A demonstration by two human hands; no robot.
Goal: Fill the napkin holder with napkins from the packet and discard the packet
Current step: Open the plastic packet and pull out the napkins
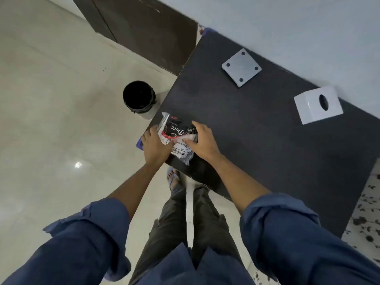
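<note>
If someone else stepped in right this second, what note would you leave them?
Left hand: grips the packet at its left end.
Right hand: grips the packet's right side. Whether it is torn open yet cannot be told.
Packet: at the near-left corner of the table.
Holder: white box with an oval slot, far right on the table; its base plate lies apart, further back.
Bin: on the floor, left of the table.
Done: no napkins out.
Left: open packet, fill holder, fit plate, bin the packet.
</note>
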